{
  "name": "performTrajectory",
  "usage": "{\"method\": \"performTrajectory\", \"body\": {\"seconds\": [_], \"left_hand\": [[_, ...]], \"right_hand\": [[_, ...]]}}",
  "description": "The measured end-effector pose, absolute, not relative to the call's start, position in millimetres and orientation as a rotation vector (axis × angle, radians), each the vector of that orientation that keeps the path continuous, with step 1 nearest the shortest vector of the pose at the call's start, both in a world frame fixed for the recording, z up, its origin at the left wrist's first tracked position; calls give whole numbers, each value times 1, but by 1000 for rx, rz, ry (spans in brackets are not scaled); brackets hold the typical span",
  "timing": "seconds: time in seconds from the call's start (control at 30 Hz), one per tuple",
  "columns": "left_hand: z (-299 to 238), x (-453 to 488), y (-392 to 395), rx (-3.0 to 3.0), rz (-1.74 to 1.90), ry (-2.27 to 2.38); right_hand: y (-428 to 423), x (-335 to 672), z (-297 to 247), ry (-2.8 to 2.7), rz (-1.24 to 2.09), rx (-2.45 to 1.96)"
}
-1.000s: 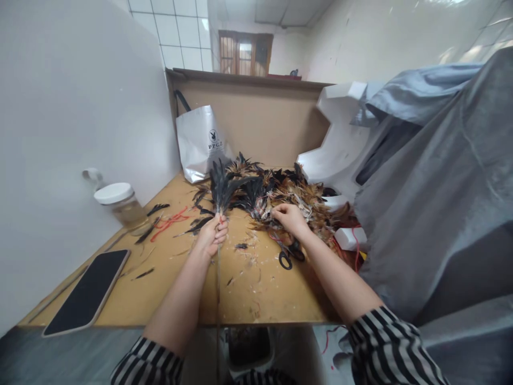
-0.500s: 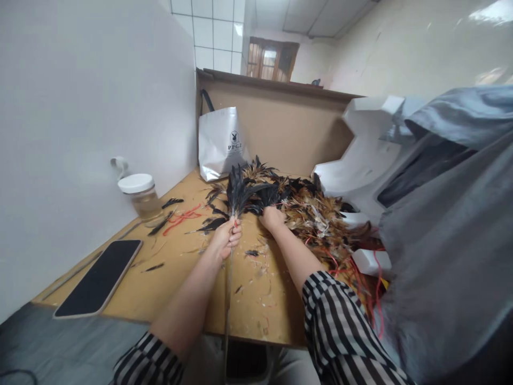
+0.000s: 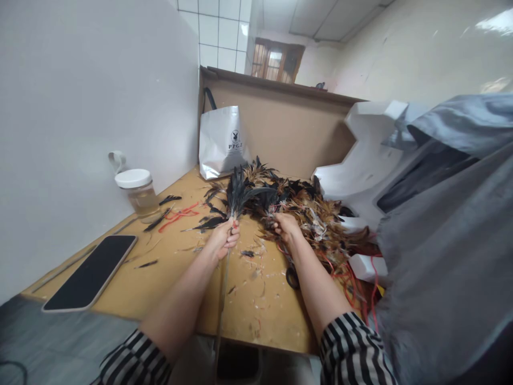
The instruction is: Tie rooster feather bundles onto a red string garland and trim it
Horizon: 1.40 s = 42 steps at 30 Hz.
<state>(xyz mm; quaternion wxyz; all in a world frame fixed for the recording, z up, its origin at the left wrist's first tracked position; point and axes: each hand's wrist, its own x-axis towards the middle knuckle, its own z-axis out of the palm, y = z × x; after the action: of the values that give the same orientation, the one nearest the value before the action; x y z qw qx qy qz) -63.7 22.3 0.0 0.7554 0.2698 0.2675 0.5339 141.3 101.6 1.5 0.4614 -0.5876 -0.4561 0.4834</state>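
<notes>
My left hand (image 3: 224,237) is closed round the base of a bunch of long black feathers (image 3: 238,193), which fan out upward. A thin stick (image 3: 224,291) runs down from that fist past the table's front edge, and a bit of red shows at the fingers. To the right, my right hand (image 3: 287,226) is closed with its fingertips pinched on the quill ends of dark feathers (image 3: 266,202) at the edge of the pile. A heap of brown and black feathers (image 3: 320,211) spreads behind and beside that hand.
A phone (image 3: 92,272) and a lidded jar of liquid (image 3: 142,199) are on the left. Red string (image 3: 178,215) lies near the jar. A silver bag (image 3: 220,141) stands at the back. A black ring-shaped handle (image 3: 292,278) shows beside my right forearm. Grey cloth (image 3: 449,240) hangs at right.
My right hand has drawn back and slightly right from the black feathers, uncovering the black ring-shaped handle. My left hand keeps its hold on the bunch, almost unmoved. The view has shifted slightly.
</notes>
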Motion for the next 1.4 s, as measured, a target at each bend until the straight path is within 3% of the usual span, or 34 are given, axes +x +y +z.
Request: {"method": "performTrajectory", "body": {"seconds": [0.23, 0.37, 0.47, 0.73, 0.93, 1.03, 1.2, 1.4], "left_hand": [[10, -56, 9, 750, 1124, 574], [13, -57, 8, 736, 1100, 559], [15, -62, 11, 668, 1145, 558], [15, -66, 13, 599, 1167, 546], [9, -66, 15, 601, 1169, 548], [7, -67, 17, 594, 1173, 545], [5, -69, 20, 593, 1174, 530], [5, -65, 18, 630, 1219, 635]], "right_hand": [[91, 135, 1, -580, 1846, -1058], [91, 127, -3, -538, 1888, -1068], [91, 122, -9, -806, 1645, -1216], [71, 101, -10, -1947, 507, -1632], [59, 82, -4, -2180, 243, -1949], [67, 92, -6, -2090, 484, -1890], [81, 117, -6, -1446, 1312, -1484], [78, 129, 6, -892, 1735, -883]]}}
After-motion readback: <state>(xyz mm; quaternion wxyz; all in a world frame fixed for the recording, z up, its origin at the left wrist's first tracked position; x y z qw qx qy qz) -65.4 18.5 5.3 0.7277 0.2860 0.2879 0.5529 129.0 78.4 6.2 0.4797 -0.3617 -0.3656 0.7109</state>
